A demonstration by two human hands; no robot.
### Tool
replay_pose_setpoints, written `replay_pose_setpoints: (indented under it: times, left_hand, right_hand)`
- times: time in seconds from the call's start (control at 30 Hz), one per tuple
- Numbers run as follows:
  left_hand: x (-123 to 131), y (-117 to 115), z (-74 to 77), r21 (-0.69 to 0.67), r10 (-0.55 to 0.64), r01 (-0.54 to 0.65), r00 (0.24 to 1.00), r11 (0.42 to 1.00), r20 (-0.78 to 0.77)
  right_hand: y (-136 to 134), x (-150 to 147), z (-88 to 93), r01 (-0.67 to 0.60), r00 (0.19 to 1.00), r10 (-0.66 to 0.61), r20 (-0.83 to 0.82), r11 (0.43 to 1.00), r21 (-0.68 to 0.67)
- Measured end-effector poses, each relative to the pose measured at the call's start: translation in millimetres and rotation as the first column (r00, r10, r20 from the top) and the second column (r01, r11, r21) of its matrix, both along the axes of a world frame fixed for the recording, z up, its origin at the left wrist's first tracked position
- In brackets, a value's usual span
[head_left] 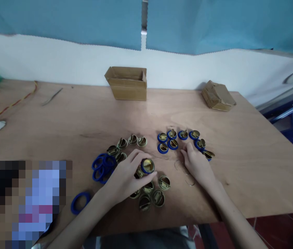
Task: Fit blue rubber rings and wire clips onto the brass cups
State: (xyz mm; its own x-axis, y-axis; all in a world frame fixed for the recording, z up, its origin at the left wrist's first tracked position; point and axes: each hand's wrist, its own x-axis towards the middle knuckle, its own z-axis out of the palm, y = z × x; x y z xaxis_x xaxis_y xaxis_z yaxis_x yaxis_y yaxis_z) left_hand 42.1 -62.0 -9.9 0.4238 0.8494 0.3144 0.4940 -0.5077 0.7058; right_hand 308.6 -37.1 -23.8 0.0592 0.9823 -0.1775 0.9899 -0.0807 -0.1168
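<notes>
My left hand (128,176) grips a round brass-coloured piece with a blue ring (148,166) round its edge, between thumb and fingers. Below it lie several round brass-coloured pieces without blue rings (158,197), each with a strip across its middle. To the right, my right hand (194,162) is closed just above the table, its fingertips pressed together; whatever they hold is hidden. Thin wire rings (190,183) lie beside and partly under it. Beyond it stand several brass-coloured pieces fitted with blue rings (172,144). Left of my left hand is a pile of loose blue rings (98,173).
An open cardboard box (130,90) stands at the back of the wooden table (71,121), with a smaller cardboard box (218,97) at back right. A single blue ring (80,203) lies near my left forearm. A pixelated area (37,204) covers the lower left.
</notes>
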Motion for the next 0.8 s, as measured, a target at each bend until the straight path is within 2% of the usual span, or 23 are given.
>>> replay_pose_setpoints:
  times: [0.2, 0.3, 0.37, 0.43, 0.53, 0.6, 0.67, 0.8]
  left_hand:
    - [-1.5, 1.9, -1.4, -0.003, 0.010, -0.010, 1.000, 1.000, 0.030]
    - [-2.7, 2.8, -1.1, -0.008, 0.028, -0.028, 0.998, 1.000, 0.047]
    - [-2.7, 2.5, -0.6, -0.004, 0.045, -0.045, 0.998, 0.999, 0.052]
    - [-1.9, 1.7, -0.1, 0.003, 0.052, -0.052, 0.997, 0.999, 0.058]
    - [-0.6, 0.1, -0.3, -0.013, 0.070, -0.069, 0.994, 0.998, 0.088]
    - [0.0, -1.1, -1.0, -0.030, 0.098, -0.095, 0.988, 0.995, 0.120]
    - [0.4, -2.5, -1.4, -0.041, 0.128, -0.123, 0.976, 0.992, 0.174]
    - [2.1, -5.3, 1.3, -0.031, 0.120, -0.116, 0.944, 0.993, 0.309]
  right_hand:
    - [2.0, 13.3, 4.8, -0.083, 0.991, 0.087, -0.106, 0.996, 0.039]
    - [-0.7, 20.3, 16.6, -0.097, 0.931, 0.140, -0.336, 0.985, 0.142]
    - [-4.1, 21.8, 27.0, -0.054, 0.796, 0.150, -0.586, 0.983, 0.177]
    - [-7.2, 19.1, 38.7, -0.027, 0.585, 0.121, -0.802, 0.991, 0.130]
    - [-8.3, 8.4, 56.5, -0.102, 0.284, 0.060, -0.957, 0.994, 0.032]
    - [-6.4, -0.1, 66.3, -0.189, 0.181, 0.024, -0.983, 0.982, -0.011]
    - [-3.2, -7.9, 72.2, -0.275, 0.127, -0.001, -0.992, 0.961, -0.036]
    - [1.8, -22.0, 67.6, -0.389, 0.016, -0.021, -1.000, 0.921, -0.026]
